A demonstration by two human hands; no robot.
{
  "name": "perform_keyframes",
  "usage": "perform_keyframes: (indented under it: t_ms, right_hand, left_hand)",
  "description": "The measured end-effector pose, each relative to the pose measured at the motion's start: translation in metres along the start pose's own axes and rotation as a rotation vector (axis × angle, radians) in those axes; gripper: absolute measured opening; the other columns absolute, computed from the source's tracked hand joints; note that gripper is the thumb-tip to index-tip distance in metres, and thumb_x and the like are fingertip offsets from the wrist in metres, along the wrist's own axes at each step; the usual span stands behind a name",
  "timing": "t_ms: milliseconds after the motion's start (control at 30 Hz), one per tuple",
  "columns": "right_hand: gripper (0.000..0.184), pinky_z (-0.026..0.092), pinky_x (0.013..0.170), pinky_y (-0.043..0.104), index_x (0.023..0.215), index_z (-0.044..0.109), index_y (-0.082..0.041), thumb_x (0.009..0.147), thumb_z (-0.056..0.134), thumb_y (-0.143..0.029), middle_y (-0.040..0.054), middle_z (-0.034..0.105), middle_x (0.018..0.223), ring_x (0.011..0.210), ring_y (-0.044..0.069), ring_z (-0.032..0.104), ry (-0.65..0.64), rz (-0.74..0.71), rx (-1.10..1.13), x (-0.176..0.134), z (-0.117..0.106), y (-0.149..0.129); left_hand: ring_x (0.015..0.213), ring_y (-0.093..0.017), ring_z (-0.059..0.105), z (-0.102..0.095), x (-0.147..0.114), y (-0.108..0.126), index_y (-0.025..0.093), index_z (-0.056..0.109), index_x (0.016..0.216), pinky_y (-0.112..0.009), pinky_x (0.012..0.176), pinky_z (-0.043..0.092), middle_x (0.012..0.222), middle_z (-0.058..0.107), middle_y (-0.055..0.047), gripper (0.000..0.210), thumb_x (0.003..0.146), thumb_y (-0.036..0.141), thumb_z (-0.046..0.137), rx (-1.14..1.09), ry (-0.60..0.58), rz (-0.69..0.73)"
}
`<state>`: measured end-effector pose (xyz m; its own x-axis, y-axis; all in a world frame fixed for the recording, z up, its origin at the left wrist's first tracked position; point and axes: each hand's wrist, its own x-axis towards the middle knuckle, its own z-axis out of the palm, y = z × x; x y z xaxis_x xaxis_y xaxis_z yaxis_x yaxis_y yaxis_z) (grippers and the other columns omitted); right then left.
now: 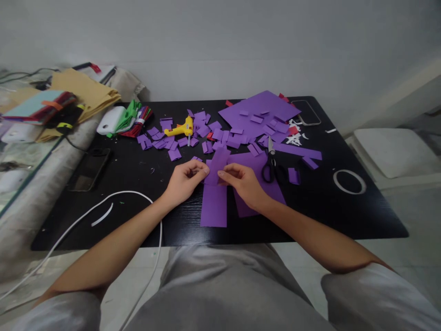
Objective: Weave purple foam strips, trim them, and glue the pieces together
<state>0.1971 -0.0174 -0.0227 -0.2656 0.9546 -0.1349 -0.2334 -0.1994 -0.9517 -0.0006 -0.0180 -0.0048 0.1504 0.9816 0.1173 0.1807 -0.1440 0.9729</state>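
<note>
My left hand and my right hand pinch a small purple paper piece between them from either side. Under it, a purple paper strip lies lengthwise toward the front edge of the table. A larger purple sheet rests partly beneath my right hand and forearm. Black-handled scissors lie just beyond that hand, their blades pointing away. Many small folded purple pieces are scattered past my hands, and a yellow glue gun lies among them.
A big purple sheet covers the back right of the black table, near a phone case and white scraps. A tape ring lies at right. At left are a dark phone and a white cable.
</note>
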Motion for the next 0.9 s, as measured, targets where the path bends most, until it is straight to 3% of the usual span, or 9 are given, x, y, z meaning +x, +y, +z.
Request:
perform_keyframes:
  t_ms: [167, 467, 900]
  right_hand:
    - [0.034, 0.060, 0.073, 0.030, 0.080, 0.070, -0.021, 0.069, 0.090, -0.045, -0.0019, 0.072, 0.073, 0.068, 0.015, 0.070, 0.008, -0.073, -0.100, 0.0011, -0.0021, -0.0019]
    - [0.038, 0.062, 0.074, 0.033, 0.084, 0.073, -0.020, 0.066, 0.091, -0.047, -0.0004, 0.074, 0.075, 0.070, 0.017, 0.071, 0.048, -0.076, -0.072, 0.0010, 0.0007, -0.0005]
    - [0.032, 0.063, 0.081, 0.038, 0.085, 0.077, -0.020, 0.070, 0.090, -0.046, 0.0029, 0.078, 0.082, 0.078, 0.020, 0.075, 0.106, -0.190, -0.193, -0.0006, 0.0003, -0.0012]
  left_hand:
    - [0.054, -0.010, 0.047, 0.0011, -0.0002, -0.0026, 0.016, 0.071, 0.079, -0.023, 0.053, 0.037, 0.061, 0.058, 0.003, 0.031, 0.083, 0.046, 0.078, -0.009, -0.057, -0.048]
    - [0.056, -0.010, 0.047, 0.0032, -0.0002, -0.0015, 0.015, 0.072, 0.079, -0.024, 0.054, 0.037, 0.064, 0.061, 0.002, 0.037, 0.081, 0.052, 0.079, -0.008, -0.061, -0.035]
    - [0.058, -0.011, 0.049, 0.0051, -0.0020, 0.0027, 0.015, 0.071, 0.080, -0.025, 0.056, 0.037, 0.066, 0.063, 0.000, 0.038, 0.081, 0.052, 0.080, -0.069, -0.061, -0.074]
